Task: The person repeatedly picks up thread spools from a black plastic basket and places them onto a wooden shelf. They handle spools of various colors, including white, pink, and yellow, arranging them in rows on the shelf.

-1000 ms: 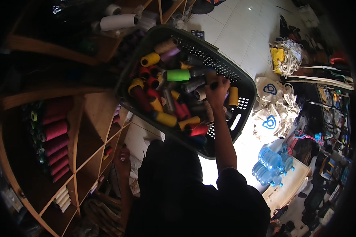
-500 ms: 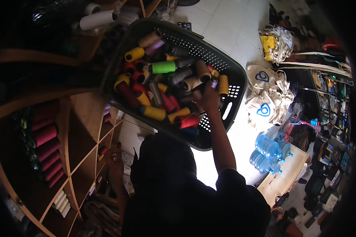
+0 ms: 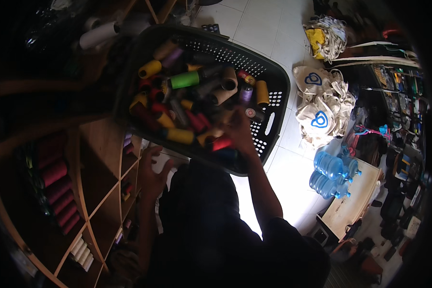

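A dark green perforated basket holds a jumble of thread spools. My right hand reaches into its near right part, among the spools and just above a red spool. Blur and shade hide whether its fingers grip anything. Close to that hand are a purple spool, a tan spool and a mustard spool. Farther left lie a bright green spool and a yellow spool. Below the basket's left corner, beside the shelves, my left hand is open, thumb and fingers apart, holding nothing visible.
Wooden shelves on the left hold pink spools and white spools. To the right, cream cloth bags lie on the tiled floor. Blue water bottles stand near a pale wooden table.
My right hand has moved left from the purple spool, which now shows uncovered. My left hand has risen beside the shelves towards the basket, its fingers spread. The view has shifted slightly.
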Demonstrator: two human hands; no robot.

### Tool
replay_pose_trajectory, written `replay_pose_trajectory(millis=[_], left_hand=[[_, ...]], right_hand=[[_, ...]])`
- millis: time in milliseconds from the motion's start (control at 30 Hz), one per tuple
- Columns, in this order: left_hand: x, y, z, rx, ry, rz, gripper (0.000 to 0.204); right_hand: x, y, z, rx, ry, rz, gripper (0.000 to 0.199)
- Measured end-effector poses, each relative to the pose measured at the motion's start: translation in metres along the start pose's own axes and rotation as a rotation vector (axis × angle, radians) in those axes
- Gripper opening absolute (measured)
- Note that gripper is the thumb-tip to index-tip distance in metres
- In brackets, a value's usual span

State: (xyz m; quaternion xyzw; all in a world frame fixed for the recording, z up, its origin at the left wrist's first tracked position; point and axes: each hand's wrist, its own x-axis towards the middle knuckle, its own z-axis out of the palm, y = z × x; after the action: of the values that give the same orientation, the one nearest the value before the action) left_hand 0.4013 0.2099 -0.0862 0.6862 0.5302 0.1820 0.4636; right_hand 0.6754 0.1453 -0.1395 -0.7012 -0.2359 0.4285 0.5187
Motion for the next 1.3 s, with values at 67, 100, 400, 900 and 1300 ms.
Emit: replay_pose_trajectory(millis=[67, 100, 400, 900, 1300], left_hand=[[0.017, 0.024, 0.013, 0.040, -0.069, 0.130, 0.050], [0.026, 0.035, 0.020, 0.069, -0.102, 0.193, 0.053], [0.021, 0.011, 0.009, -0.215, -0.103, -0.005, 0.053], [-0.028, -0.045, -0.049, -0.461, 0.165, -0.118, 0.058], [-0.034, -0.024, -0.055, -0.587, 0.212, -0.311, 0.048]], right_hand=[[-0.010, 0.004, 0.024, -0.125, -0.111, -0.199, 0.051], [-0.017, -0.011, 0.035, -0.098, -0.158, -0.178, 0.056], [0.027, 0.024, 0.021, 0.068, 0.096, 0.072, 0.048], [0.087, 0.085, -0.031, -1.452, -0.234, -0.097, 0.047], [0.162, 0.150, -0.005, -1.671, 0.007, -0.294, 0.027]])
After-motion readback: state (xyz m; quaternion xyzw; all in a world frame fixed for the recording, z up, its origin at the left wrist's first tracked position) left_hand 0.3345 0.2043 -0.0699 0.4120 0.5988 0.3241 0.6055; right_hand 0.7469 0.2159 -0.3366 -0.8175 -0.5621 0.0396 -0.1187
